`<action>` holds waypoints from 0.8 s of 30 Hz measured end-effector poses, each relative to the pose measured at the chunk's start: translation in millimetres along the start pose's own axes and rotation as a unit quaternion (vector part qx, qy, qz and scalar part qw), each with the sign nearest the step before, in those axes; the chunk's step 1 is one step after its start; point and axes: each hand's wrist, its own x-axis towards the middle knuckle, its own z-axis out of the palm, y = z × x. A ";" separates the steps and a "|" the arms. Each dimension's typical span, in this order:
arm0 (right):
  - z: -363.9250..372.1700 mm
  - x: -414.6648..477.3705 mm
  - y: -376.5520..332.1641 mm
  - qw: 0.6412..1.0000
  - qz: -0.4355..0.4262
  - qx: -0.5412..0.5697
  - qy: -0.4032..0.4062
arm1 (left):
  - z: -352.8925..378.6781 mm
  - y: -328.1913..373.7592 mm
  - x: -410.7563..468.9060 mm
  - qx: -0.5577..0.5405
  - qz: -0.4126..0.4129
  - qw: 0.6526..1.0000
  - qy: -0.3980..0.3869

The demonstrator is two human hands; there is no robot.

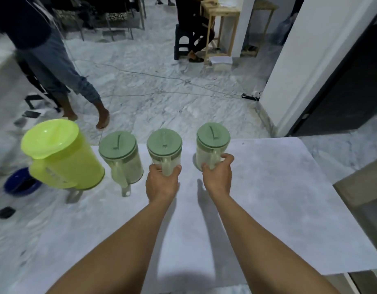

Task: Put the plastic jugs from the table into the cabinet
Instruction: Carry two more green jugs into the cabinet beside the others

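Jugs stand upright in a row along the far edge of the table (268, 198), handles turned toward the person. Left hand (162, 183) has its fingers curled shut around the handle of the middle green-lidded jug (164, 149); right hand (218, 175) is likewise clamped on the handle of the rightmost green-lidded jug (212, 145). Both jugs rest on the tabletop, just beyond the knuckles. A third green-lidded jug (121, 158) and a lime jug (62, 153), toward the far left corner, lie nearer the left arm. The cabinet cannot be identified with certainty.
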 end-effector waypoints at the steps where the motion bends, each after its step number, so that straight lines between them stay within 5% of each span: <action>1: 3.6 4.3 -0.2 1.000 0.016 0.011 -0.007 | 2.0 -0.8 2.2 -0.012 0.003 1.000 -0.014; 15: -2.8 9.6 -14.3 0.997 -0.008 0.077 0.008 | -6.5 22.2 14.0 -0.077 0.086 0.992 -0.049; 24: -71.9 -46.2 -75.2 0.983 -0.007 0.145 0.116 | -51.3 100.0 -8.3 -0.103 0.163 0.971 -0.140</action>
